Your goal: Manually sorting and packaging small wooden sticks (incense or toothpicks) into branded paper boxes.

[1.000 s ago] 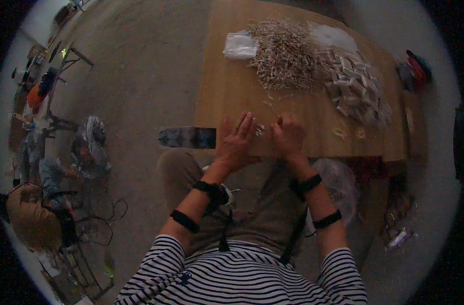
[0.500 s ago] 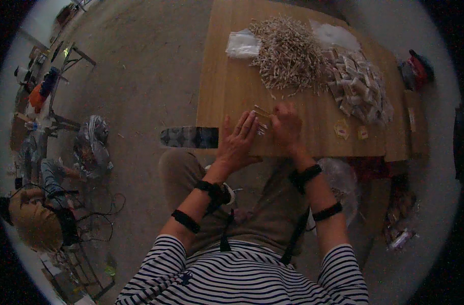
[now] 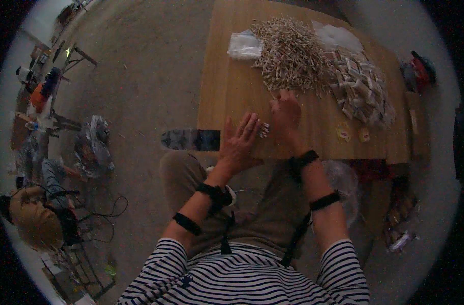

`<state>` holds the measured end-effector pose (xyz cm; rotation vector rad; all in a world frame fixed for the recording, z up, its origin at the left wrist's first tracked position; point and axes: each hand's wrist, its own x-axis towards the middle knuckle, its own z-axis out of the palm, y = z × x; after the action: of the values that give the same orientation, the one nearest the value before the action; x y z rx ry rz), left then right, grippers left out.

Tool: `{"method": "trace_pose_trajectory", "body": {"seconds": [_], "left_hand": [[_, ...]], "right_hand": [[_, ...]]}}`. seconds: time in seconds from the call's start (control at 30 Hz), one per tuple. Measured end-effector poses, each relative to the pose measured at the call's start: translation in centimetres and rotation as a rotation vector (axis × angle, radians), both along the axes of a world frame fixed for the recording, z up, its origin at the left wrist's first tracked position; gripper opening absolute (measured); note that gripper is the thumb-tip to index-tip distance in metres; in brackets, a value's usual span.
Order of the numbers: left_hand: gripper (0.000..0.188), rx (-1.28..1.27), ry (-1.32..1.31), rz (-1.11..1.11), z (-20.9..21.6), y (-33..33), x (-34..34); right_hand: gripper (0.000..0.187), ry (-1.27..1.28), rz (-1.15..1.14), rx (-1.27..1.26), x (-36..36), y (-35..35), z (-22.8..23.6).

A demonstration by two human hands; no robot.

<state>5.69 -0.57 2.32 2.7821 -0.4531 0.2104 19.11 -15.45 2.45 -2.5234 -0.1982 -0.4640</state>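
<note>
Near the table's front edge my left hand (image 3: pixel 238 138) lies flat with its fingers stretched out. Beside its fingertips, a small bunch of white-tipped cotton swabs (image 3: pixel 264 130) pokes out, their other ends hidden by the hand. My right hand (image 3: pixel 286 109) is farther forward, at the near edge of a large heap of cotton swabs (image 3: pixel 290 53). Its fingers are curled together; whatever is between them is too small and blurred to make out.
Right of the heap lie many filled clear packets (image 3: pixel 361 89). Clear plastic bags (image 3: pixel 243 46) sit left of it, and a clear sheet (image 3: pixel 338 36) behind. Two small yellowish packets (image 3: pixel 343 133) lie near the table's (image 3: pixel 227 91) front right. A dark patterned strip (image 3: pixel 191 140) juts from the left edge.
My right hand has moved away from the left hand, forward to the edge of the heap. The swabs that showed between the hands are no longer visible there, except the bunch beside my left hand.
</note>
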Motion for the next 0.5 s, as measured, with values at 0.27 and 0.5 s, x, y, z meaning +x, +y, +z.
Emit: {"method": "trace_pose_trajectory", "body": {"seconds": [0.27, 0.5], "left_hand": [[0.121, -0.019, 0.005, 0.011, -0.1, 0.0, -0.2], [0.121, -0.037, -0.001, 0.001, -0.5, -0.2, 0.0]], "right_hand": [[0.014, 0.082, 0.272, -0.147, -0.2, -1.8, -2.1], [0.016, -0.27, 0.177, -0.101, 4.4, -0.7, -2.7]]}}
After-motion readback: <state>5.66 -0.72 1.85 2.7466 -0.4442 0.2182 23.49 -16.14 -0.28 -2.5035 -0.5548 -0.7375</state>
